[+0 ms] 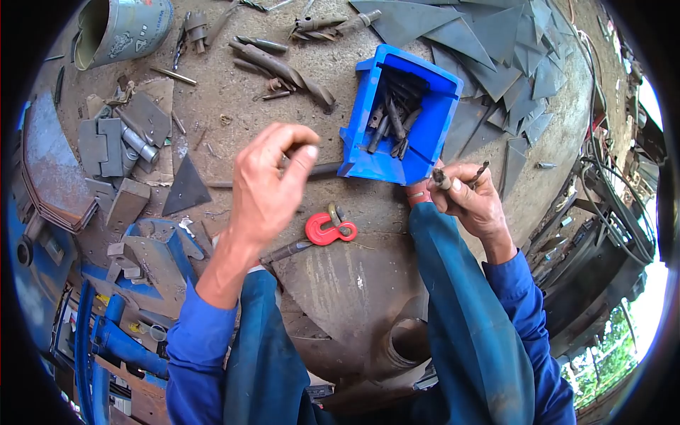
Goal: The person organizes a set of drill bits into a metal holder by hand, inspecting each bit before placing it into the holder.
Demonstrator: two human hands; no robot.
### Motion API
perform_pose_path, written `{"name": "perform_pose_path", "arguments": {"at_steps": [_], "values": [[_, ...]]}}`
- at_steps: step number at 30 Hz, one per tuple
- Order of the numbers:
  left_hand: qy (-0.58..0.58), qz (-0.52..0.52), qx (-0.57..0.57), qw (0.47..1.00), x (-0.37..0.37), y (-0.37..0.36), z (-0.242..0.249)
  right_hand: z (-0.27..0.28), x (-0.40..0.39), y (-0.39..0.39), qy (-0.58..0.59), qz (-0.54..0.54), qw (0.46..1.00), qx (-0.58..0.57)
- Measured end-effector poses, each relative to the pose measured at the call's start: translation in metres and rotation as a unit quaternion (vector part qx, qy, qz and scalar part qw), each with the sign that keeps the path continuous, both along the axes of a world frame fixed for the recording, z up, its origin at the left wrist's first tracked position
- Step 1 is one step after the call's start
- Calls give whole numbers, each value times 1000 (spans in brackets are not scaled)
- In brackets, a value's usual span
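Observation:
My left hand is raised left of the blue bin, its fingers curled and thumb near the index finger, with nothing visible between them. Below and right of the bin, my right hand grips a short metal cutter, and a thin drill bit pokes out between its fingers. The blue plastic bin is tilted, its opening facing me, with several dark drill bits inside. A red hook lies on the ground between my legs and the bin.
Large drill bits lie left of the bin. Triangular steel plates are piled at the upper right. A metal can lies at the upper left, above steel blocks and hinges. Cables hang at the right.

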State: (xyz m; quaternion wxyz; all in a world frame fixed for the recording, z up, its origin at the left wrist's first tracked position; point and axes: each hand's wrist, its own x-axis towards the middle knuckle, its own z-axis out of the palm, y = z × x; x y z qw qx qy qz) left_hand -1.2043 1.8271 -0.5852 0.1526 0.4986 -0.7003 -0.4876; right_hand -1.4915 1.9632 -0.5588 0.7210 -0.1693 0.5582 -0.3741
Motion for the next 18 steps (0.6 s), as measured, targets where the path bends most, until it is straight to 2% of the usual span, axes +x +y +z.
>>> {"name": "perform_pose_path", "arguments": {"at_steps": [5, 10, 15, 16, 18], "values": [[173, -40, 106, 978, -32, 9, 45, 9, 8, -8, 8, 45, 999, 4], [177, -61, 185, 965, -40, 7, 50, 5, 11, -9, 22, 77, 996, -25], [191, -51, 355, 914, -36, 7, 44, 1, 15, -9, 55, 127, 989, -52], [191, -51, 356, 913, -35, 7, 43, 1, 15, -8, 54, 126, 989, -51], [159, -76, 278, 944, -34, 7, 44, 3, 17, -9, 80, 142, 986, -41]]}}
